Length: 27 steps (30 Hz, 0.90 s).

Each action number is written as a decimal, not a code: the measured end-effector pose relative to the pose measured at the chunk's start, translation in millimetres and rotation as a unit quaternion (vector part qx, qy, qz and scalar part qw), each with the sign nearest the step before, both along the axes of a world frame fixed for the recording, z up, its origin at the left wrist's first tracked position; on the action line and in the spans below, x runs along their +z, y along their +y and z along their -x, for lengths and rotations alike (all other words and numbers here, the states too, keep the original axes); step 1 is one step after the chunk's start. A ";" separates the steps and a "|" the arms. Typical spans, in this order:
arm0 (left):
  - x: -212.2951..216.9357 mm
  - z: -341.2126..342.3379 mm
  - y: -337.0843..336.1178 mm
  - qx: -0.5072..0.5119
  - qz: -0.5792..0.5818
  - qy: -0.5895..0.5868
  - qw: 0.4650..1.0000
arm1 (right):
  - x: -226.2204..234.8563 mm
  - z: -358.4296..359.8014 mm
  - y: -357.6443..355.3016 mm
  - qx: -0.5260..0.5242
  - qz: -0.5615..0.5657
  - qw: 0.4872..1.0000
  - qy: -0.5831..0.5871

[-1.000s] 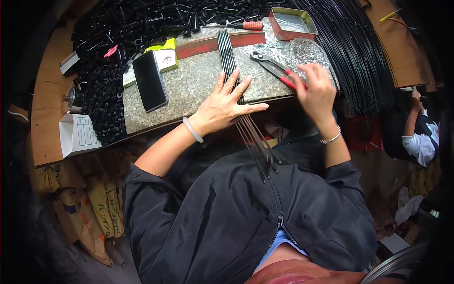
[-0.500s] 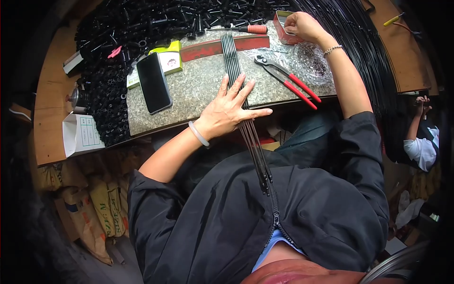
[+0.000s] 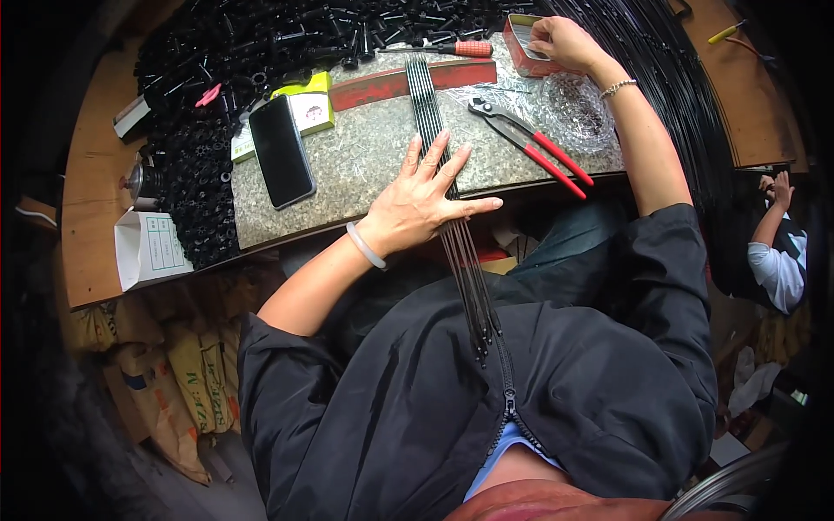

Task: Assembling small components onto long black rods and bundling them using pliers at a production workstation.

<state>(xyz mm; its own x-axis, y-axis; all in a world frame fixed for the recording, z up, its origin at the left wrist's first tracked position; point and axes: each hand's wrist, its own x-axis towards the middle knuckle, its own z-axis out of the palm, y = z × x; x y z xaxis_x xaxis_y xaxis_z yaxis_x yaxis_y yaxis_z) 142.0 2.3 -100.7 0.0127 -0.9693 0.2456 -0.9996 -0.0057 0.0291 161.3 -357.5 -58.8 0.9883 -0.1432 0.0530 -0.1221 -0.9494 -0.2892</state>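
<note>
Bundle of thin black rods [image 3: 443,165] laid lengthwise on the speckled stone surface [image 3: 365,156], overhanging toward the lap. Left hand [image 3: 421,204] flat, fingers splayed, pinning them. Right hand [image 3: 565,42] curled into small red tin tray [image 3: 521,43]. Probably light, springy, prone to rolling; best gripped mid-length.

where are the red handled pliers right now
In the head view the red-handled metal pliers lie untouched on the speckled stone slab, right of the bundle of thin black rods under the left hand, below the right hand at the red tin.
</note>
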 end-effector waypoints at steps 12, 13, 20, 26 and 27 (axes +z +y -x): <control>-2.5 -0.6 3.0 0.011 0.004 -0.003 1.000 | 14.8 0.4 22.0 -0.047 0.017 0.998 0.025; -1.9 -0.3 1.8 0.010 0.003 -0.009 1.000 | 28.2 6.4 32.9 -0.082 0.022 0.996 -0.019; -2.1 -0.7 1.8 0.009 0.009 -0.005 1.000 | 21.8 -11.7 77.8 0.067 -0.079 0.980 -0.170; -2.3 -1.0 -1.6 0.006 0.010 -0.007 1.000 | -24.6 -37.4 102.4 0.092 -0.140 0.981 -0.097; -2.2 -1.0 -2.2 0.006 0.011 -0.007 1.000 | -28.3 -39.1 101.7 0.084 -0.181 0.975 -0.093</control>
<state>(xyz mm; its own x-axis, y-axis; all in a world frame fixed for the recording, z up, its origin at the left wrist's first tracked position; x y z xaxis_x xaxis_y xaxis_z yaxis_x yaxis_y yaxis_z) 143.0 0.1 -102.9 0.0206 -0.9637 0.2663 -0.9997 -0.0169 0.0163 200.4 -255.9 -87.1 0.9776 -0.0229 0.2093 0.1128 -0.7825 -0.6124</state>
